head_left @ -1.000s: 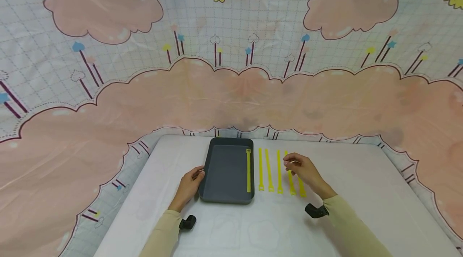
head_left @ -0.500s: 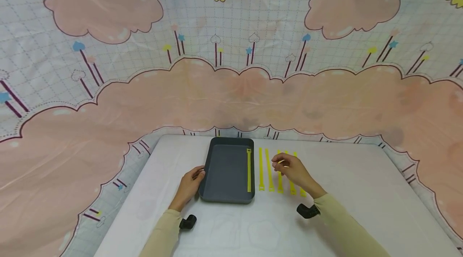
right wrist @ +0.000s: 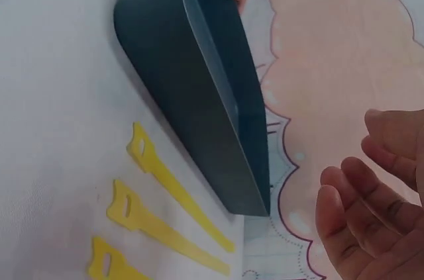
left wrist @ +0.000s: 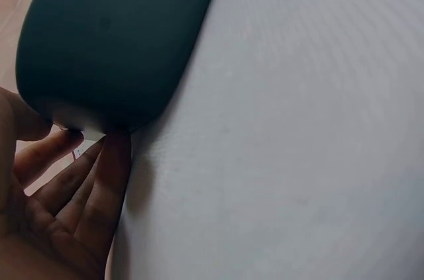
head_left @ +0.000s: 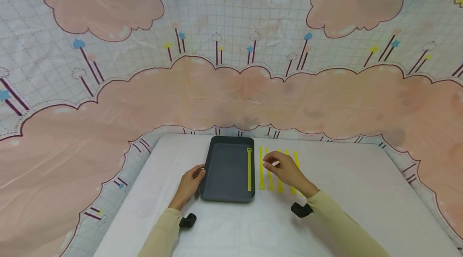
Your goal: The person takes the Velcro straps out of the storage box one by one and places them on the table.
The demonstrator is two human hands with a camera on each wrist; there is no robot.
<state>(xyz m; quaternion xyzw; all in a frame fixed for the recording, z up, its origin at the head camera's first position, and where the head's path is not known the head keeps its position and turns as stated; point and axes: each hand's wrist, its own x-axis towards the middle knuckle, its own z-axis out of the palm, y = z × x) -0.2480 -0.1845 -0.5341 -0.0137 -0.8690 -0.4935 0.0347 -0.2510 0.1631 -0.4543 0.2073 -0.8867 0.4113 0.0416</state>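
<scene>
A dark grey rectangular tray (head_left: pixel 224 172) lies on the white table. My left hand (head_left: pixel 188 186) grips its left rim; in the left wrist view several fingers (left wrist: pixel 109 181) rest against the outer wall. One yellow cable strap (head_left: pixel 249 170) with a slotted head lies lengthwise inside the tray, along the right wall. Several matching straps lie in a row right of the tray, the closest being a yellow strap (head_left: pixel 262 168). Over this row hovers my right hand (head_left: pixel 285 168), fingers loosely bent, nothing between them. It partly hides the straps beneath it in the head view.
The white table (head_left: pixel 347 184) reaches back to a hanging cloth (head_left: pixel 231 96) printed with clouds. A black wrist camera (head_left: pixel 188 221) sits on the left forearm, and another black camera (head_left: pixel 301 209) on the right.
My right hand has moved left across the row of straps, closer to the tray, uncovering straps on the right. The left hand and tray stay in place.
</scene>
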